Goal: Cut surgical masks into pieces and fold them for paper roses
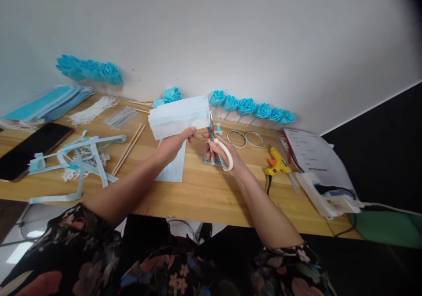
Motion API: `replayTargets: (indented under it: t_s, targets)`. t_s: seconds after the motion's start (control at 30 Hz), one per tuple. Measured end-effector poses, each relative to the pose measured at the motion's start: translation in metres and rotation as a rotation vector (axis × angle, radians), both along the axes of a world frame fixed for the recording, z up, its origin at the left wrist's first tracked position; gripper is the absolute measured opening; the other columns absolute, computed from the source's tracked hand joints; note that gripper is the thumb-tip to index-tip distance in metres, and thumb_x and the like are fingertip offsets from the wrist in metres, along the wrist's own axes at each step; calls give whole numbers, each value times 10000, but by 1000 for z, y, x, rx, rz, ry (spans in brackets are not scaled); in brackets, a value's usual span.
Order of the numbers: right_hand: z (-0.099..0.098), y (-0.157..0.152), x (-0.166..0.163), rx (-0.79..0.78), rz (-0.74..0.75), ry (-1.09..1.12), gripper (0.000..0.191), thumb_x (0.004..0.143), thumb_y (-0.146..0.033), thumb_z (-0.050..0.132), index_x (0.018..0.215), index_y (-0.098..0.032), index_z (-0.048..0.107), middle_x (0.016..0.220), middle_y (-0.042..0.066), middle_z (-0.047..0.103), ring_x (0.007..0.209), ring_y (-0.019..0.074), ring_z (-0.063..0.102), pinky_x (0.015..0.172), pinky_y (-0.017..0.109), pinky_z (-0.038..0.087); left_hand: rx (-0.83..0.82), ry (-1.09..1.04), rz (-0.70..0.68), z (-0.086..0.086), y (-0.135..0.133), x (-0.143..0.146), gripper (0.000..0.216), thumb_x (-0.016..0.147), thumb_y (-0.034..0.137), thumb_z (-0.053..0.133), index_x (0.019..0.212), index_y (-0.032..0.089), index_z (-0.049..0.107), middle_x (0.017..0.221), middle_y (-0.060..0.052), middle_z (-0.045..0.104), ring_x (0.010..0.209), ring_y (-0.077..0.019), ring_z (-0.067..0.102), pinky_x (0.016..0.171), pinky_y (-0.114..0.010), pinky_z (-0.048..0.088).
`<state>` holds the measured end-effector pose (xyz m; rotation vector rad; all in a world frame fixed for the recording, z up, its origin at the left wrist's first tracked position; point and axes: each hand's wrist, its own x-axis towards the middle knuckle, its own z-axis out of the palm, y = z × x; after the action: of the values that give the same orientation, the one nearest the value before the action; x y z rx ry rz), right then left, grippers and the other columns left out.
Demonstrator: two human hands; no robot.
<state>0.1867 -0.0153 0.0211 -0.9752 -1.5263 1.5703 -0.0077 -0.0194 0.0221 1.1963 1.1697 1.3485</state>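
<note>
My left hand (174, 143) pinches the lower edge of a pale blue mask sheet (180, 116), held up above the wooden table (198, 190). My right hand (221, 152) grips white-handled scissors (217, 144), whose blades point up at the sheet's right edge. Another pale blue sheet (173, 168) lies flat on the table under my left hand. A small blue scrap (211, 160) lies beneath my right hand.
Blue paper roses (252, 106) line the wall; more roses (89, 69) at left. Cut blue strips (79, 155), wooden sticks (129, 149), white ear loops (92, 110), a phone (29, 149), stacked masks (49, 104), two rings (245, 138), a yellow glue gun (277, 163), papers (313, 155) and a power strip (326, 197) lie around.
</note>
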Motion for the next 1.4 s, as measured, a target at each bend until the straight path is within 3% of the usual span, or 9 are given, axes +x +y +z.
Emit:
replayTargets:
  t_s: [0.37, 0.9, 1.4]
  targets:
    - [-2, -6, 3, 39, -37, 1, 650, 774, -640, 736, 1239, -201, 623, 797, -9, 626, 589, 110, 586, 512, 241, 445, -56, 69, -36, 0, -6, 3, 399, 810, 556, 602, 598, 223, 542, 849, -36, 677, 945, -231, 605, 986, -346, 435]
    - [-2, -8, 3, 55, 3, 6, 616, 808, -633, 712, 1245, -209, 617, 828, 2, 627, 625, 122, 596, 536, 254, 447, 29, 38, -29, -2, -4, 4, 375, 848, 489, 598, 589, 222, 556, 747, -19, 636, 832, -197, 596, 939, -328, 438]
    - [-2, -8, 3, 72, -13, -6, 608, 802, -648, 706, 1210, -205, 624, 828, 3, 637, 592, 114, 587, 510, 250, 441, 7, 43, -28, -4, -5, 4, 390, 844, 514, 621, 587, 227, 561, 802, -25, 662, 874, -210, 609, 978, -345, 419]
